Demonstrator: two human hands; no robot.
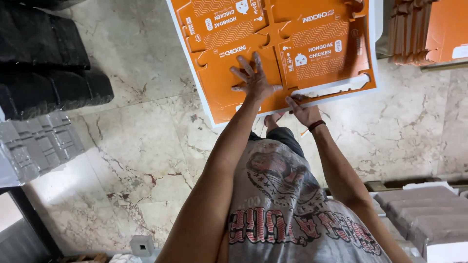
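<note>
**Hands on a die-cut carton sheet over a marble floor**

On the marble floor (146,146), seen from above, lies a large orange printed cardboard sheet (312,44) with white edges and punched-out carton shapes. The person's left hand (253,80) presses flat on the sheet's near part, fingers spread wide, closed around nothing. The right hand (303,111) sits at the sheet's near edge, just beside a white cut-out slot; its fingers curl at the border, but whether this grip actually pinches the card cannot be told. The sheet extends away from both hands, most of it beyond their reach.

A likely risk: pulling at the edge while the flat palm pins the card could tear the thin bridges between the cut shapes or crease a panel. The smooth floor may also let the sheet slide.

A stack of orange cartons (424,34) stands at upper right, well apart; grey moulded trays (34,141) lie at left.
</note>
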